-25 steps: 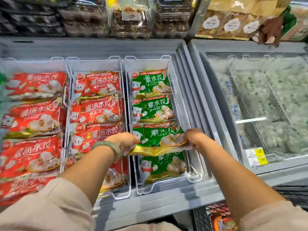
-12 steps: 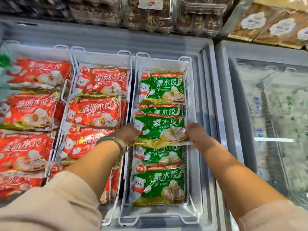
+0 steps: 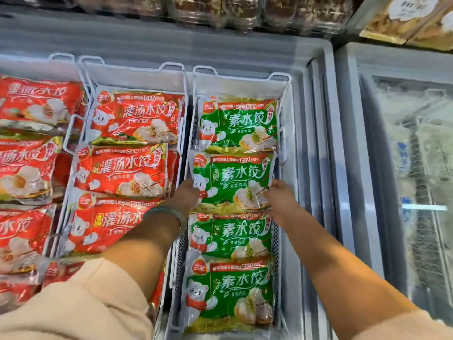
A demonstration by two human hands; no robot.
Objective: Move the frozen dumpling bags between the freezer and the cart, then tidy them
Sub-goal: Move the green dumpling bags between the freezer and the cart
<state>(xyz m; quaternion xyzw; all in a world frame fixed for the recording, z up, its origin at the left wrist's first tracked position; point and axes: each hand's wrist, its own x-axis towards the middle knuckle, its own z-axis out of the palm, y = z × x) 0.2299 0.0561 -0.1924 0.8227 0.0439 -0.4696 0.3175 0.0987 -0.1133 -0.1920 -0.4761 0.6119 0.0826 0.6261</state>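
A green dumpling bag (image 3: 232, 180) lies second from the back in the right-hand white wire basket (image 3: 241, 76) of the open freezer. My left hand (image 3: 187, 193) grips its left edge and my right hand (image 3: 279, 195) grips its right edge. Another green bag (image 3: 239, 125) lies behind it, and two more green bags (image 3: 230, 235) (image 3: 229, 294) lie in front, overlapping in a row. Red dumpling bags (image 3: 122, 169) fill the middle basket, and more red bags (image 3: 27, 168) lie at the far left.
The freezer's grey rim (image 3: 316, 143) and sliding-lid rails run along the right of the basket. A second freezer with a frosted glass lid (image 3: 416, 168) stands to the right. Packaged goods sit on the shelf (image 3: 220, 11) behind the freezer.
Both hands carried the held green bag away from me, from near the front of the basket to the second place from the back. The view has moved closer over the freezer.
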